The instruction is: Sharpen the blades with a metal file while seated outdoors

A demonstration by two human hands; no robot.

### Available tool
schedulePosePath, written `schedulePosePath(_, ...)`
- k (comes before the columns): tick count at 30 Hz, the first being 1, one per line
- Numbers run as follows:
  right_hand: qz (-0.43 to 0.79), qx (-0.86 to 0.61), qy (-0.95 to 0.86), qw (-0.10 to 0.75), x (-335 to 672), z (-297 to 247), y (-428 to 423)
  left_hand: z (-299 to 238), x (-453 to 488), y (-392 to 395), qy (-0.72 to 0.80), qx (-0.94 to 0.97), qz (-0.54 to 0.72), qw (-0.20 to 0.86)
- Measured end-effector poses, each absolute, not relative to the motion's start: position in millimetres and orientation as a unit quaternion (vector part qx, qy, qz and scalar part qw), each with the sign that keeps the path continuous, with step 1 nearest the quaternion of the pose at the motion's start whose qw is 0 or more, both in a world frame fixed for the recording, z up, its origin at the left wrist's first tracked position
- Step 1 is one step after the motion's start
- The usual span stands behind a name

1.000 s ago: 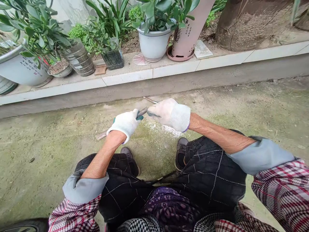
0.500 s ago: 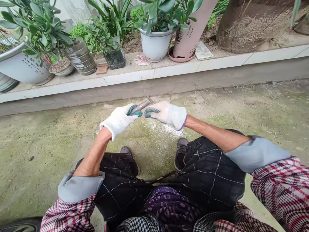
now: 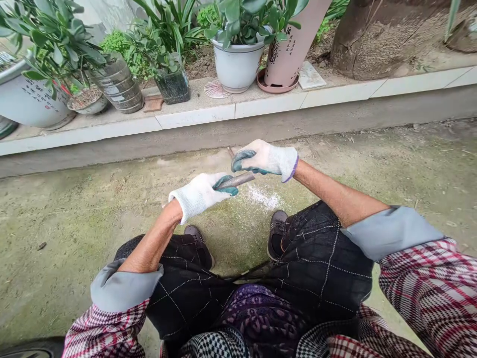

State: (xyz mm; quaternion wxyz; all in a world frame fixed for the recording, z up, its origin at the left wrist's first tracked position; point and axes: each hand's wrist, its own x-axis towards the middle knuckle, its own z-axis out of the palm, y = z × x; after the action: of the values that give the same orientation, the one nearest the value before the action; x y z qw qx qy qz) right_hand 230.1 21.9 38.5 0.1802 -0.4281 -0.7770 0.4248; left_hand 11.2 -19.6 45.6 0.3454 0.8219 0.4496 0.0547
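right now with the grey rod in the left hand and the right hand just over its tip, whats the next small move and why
Probably draw the right hand back along the grey rod, which the left hand grips at its near end. The right hand sits over the rod's free tip, with white powder on the ground below.

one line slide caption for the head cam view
Gloved left hand grips a grey metal rod while the gloved right hand works a thin tool across it, above white dust on concrete.

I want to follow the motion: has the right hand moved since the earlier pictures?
Yes. The right hand has gone up and away, toward the curb, so it now lies beyond the left hand and rod.
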Motion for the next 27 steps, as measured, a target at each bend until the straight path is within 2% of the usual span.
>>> schedulePosePath(3,0.509,-0.425,-0.716,0.218,231.1,29.4,21.6,56.0,6.6,-21.0,0.466,0.797,0.099,0.371)
schedulePosePath(8,0.516,-0.41,-0.724,0.202,217.0,21.9,7.0,61.2,0.5,-8.9,0.515,0.797,0.116,0.293)
schedulePosePath(11,0.432,-0.418,-0.785,0.153,209.0,26.1,-2.8,49.9,-1.7,4.5,0.542,0.815,0.057,0.199)
schedulePosePath(14,0.295,-0.437,-0.848,0.052,202.7,34.0,-10.9,31.0,5.0,9.9,0.56,0.819,-0.063,0.109)
schedulePosePath(16,0.221,-0.443,-0.869,-0.009,201.1,39.7,-12.6,19.9,14.8,6.3,0.557,0.818,-0.125,0.073)
schedulePosePath(18,0.178,-0.452,-0.874,-0.028,203.4,44.1,-8.9,14.0,25.7,-0.4,0.534,0.828,-0.159,0.064)
schedulePosePath(21,0.178,-0.478,-0.86,0.009,214.3,45.0,5.1,16.6,36.0,-8.0,0.489,0.852,-0.17,0.082)
schedulePosePath(27,0.334,-0.456,-0.812,0.146,230.2,30.0,22.7,36.3,24.8,-5.3,0.515,0.843,-0.053,0.146)
